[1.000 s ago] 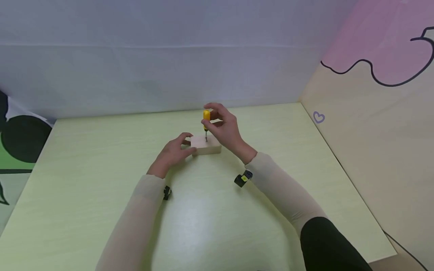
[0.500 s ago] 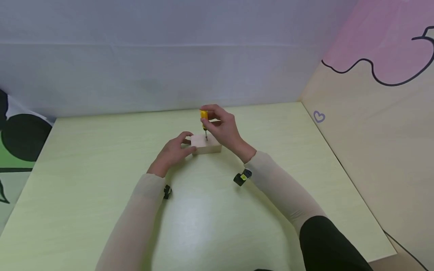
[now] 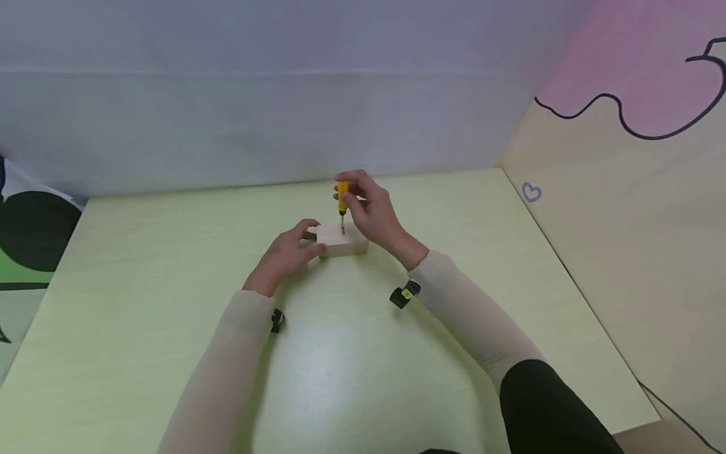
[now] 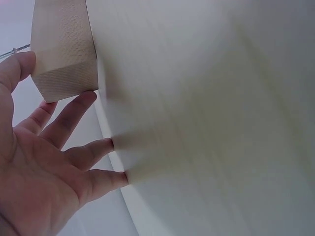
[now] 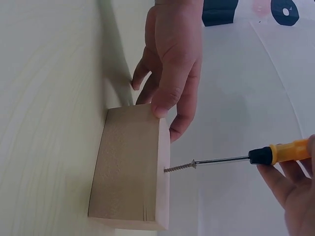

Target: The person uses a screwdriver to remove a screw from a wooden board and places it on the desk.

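Note:
A pale wooden block (image 3: 346,248) lies on the table toward its far side. My left hand (image 3: 285,253) holds the block's left end between thumb and fingers; in the left wrist view, two other fingertips touch the table. A screw (image 5: 181,167) stands partly sunk in the block's top face, with much of its thread showing. On the screw's head sits the tip of a screwdriver (image 5: 224,160) with a yellow and black handle, nearly upright over the block. My right hand (image 3: 374,211) grips the handle with thumb and fingers, the index finger reaching over its top end.
The pale table (image 3: 170,252) spreads around the block. Behind it hangs a white sheet (image 3: 255,126), and a pink and cream panel (image 3: 618,208) stands along the right edge. Each wrist carries a small black camera (image 3: 405,294).
The screwdriver leaned slightly left half a second ago and is more upright now. My right thumb and fingers have shifted on the handle. The left hand keeps its hold on the block.

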`<act>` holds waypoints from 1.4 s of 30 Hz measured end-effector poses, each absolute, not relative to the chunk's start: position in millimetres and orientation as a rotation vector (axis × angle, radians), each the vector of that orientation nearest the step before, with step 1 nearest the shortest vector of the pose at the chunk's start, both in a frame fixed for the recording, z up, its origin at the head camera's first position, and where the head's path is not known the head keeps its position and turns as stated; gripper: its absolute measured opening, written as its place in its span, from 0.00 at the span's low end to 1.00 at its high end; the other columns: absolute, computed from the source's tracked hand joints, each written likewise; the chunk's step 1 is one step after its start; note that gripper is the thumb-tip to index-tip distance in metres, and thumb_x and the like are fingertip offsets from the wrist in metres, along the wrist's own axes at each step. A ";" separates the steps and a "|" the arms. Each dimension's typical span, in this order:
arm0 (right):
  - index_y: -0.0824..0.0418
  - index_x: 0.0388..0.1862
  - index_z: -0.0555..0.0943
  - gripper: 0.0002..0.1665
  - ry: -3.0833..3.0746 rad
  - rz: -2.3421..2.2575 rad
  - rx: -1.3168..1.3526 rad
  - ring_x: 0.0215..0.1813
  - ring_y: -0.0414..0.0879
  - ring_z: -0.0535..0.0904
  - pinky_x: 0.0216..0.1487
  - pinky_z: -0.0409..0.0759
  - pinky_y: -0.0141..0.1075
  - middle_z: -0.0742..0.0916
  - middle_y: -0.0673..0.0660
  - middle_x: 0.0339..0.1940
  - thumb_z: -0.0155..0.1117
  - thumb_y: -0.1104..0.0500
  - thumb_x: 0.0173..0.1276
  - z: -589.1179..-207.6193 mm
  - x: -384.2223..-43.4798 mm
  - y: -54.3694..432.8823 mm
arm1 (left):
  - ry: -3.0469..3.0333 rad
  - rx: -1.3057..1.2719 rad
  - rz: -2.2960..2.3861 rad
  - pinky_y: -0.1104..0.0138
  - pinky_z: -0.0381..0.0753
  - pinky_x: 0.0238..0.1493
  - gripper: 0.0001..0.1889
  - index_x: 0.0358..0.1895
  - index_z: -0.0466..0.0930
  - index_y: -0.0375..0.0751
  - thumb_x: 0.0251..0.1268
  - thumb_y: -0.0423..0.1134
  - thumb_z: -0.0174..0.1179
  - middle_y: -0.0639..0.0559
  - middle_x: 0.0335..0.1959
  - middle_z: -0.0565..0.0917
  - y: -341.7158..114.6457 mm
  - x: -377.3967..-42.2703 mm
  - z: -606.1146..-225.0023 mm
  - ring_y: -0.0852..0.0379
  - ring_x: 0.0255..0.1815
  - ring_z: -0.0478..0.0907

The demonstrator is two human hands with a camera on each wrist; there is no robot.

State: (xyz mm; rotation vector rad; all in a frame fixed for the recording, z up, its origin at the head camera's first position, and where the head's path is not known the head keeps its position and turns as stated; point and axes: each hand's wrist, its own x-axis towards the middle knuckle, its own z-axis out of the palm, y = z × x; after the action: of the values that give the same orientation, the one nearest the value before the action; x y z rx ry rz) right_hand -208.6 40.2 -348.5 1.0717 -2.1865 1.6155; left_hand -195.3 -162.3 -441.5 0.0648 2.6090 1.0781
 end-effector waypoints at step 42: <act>0.69 0.49 0.77 0.12 -2.152 1.746 0.934 0.46 0.53 0.78 0.42 0.81 0.36 0.79 0.65 0.46 0.52 0.71 0.70 -360.7 -213.6 40.6 | 2.589 0.031 1.105 0.47 0.64 0.65 0.30 0.69 0.58 0.62 0.66 0.59 0.54 0.50 0.68 0.72 -156.3 -185.3 -442.8 0.46 0.68 0.66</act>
State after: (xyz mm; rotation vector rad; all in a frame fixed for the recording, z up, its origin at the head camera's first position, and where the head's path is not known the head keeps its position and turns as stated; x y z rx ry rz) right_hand -213.6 40.6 -360.7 0.9336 -2.1520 1.7459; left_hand -185.3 -156.3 -442.8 0.0309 2.5885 1.1050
